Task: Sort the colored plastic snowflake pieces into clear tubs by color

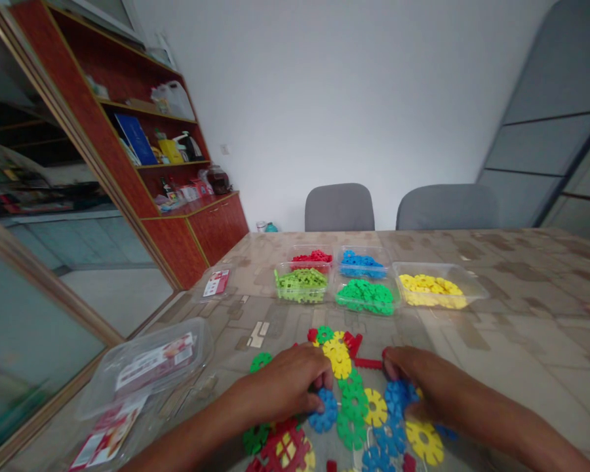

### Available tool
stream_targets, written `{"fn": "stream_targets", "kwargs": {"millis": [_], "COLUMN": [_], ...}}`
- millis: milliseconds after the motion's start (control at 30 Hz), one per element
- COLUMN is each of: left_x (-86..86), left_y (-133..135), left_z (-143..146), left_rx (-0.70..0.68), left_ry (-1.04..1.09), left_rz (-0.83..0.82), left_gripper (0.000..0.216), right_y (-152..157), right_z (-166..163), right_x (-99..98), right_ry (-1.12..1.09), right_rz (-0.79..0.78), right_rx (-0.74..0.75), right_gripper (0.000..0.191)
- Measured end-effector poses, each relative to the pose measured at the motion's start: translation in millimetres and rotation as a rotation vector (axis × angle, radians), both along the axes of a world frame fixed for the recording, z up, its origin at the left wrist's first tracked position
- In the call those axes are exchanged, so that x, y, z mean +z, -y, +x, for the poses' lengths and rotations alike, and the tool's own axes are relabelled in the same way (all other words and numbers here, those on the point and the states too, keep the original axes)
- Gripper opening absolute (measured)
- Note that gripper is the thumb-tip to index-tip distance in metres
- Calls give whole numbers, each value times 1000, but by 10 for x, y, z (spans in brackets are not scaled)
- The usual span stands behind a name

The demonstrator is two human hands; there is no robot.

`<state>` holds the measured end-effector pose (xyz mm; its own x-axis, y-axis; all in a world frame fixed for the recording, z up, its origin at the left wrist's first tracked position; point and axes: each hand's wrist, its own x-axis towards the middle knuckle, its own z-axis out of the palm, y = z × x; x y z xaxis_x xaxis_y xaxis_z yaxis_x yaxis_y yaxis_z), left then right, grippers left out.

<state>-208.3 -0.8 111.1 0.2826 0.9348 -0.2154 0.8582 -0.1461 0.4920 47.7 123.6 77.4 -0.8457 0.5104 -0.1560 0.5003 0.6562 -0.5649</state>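
Note:
A flat cluster of interlocking plastic gear-shaped discs (354, 400) in blue, green, yellow and red lies on the table in front of me. My left hand (288, 383) rests on its left side, fingers curled down onto a blue disc (324, 412). On the right side, my right hand (420, 383) presses its curled fingers onto another blue disc (397, 395). A red lattice piece (285, 451) lies near my left wrist. What lies under either palm is hidden.
Behind the cluster stand clear trays of sorted pieces: light green (301, 286), red (313, 257), blue (361, 264), dark green (366, 296), yellow (430, 290). Clear lids (147, 364) lie at the left table edge. Two grey chairs (339, 206) and a wooden shelf (142, 131) stand beyond.

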Motion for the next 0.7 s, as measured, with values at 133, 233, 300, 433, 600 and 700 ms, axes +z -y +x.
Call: {"fn": "stream_targets", "kwargs": {"millis": [133, 233, 300, 433, 600, 700], "left_x": [3, -21, -32, -48, -108, -107], "left_y": [7, 29, 45, 83, 119, 117], "left_z": [13, -5, -10, -5, -39, -52], "left_rx": [-33, -20, -4, 12, 31, -2], "left_ry": [45, 54, 54, 67, 148, 159], "left_rz": [14, 17, 7, -6, 47, 77], "left_gripper": [20, 22, 21, 17, 31, 27], "right_y": [-147, -222, -207, -105, -82, -102], "right_z": [68, 214, 294, 325, 299, 304], "right_x": [124, 324, 437, 462, 275, 228], "right_ry": [-71, -61, 62, 270, 281, 227], "right_rz": [-112, -194, -211, -135, -51, -44], "right_rx": [53, 49, 4, -86, -123, -110], "right_gripper": [24, 24, 33, 43, 52, 52]}}
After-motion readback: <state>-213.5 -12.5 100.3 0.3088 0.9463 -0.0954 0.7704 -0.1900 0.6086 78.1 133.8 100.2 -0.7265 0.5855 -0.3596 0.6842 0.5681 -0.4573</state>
